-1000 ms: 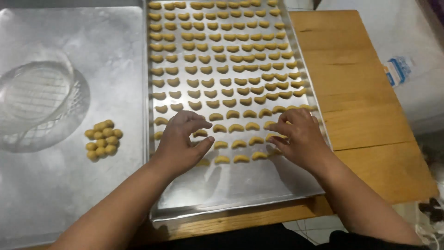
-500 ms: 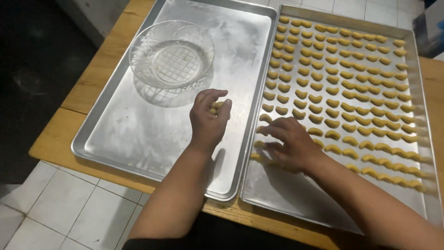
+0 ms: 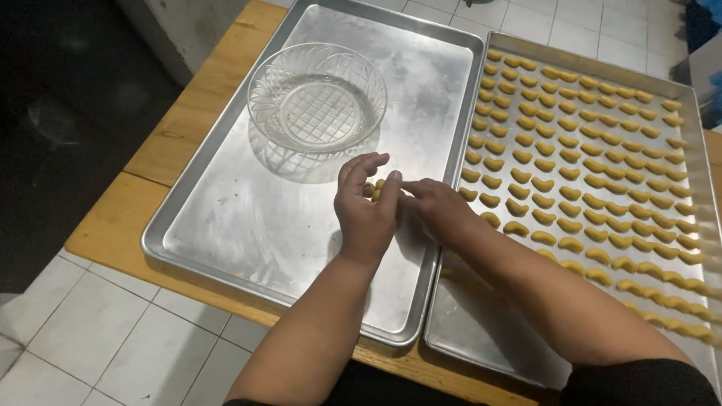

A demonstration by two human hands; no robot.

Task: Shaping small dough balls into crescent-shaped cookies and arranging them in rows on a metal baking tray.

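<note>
Between the two hands, over the near right corner of the empty metal tray (image 3: 248, 225), sits a small clump of dough pieces (image 3: 374, 188). Left hand (image 3: 366, 207) curls around it, apparently pinching; right hand (image 3: 436, 207) touches from the right, fingers together.

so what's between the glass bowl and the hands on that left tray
Nothing: in the head view, only bare metal of the left tray lies between the glass bowl and the left hand and right hand, which meet over small dough pieces.
</note>
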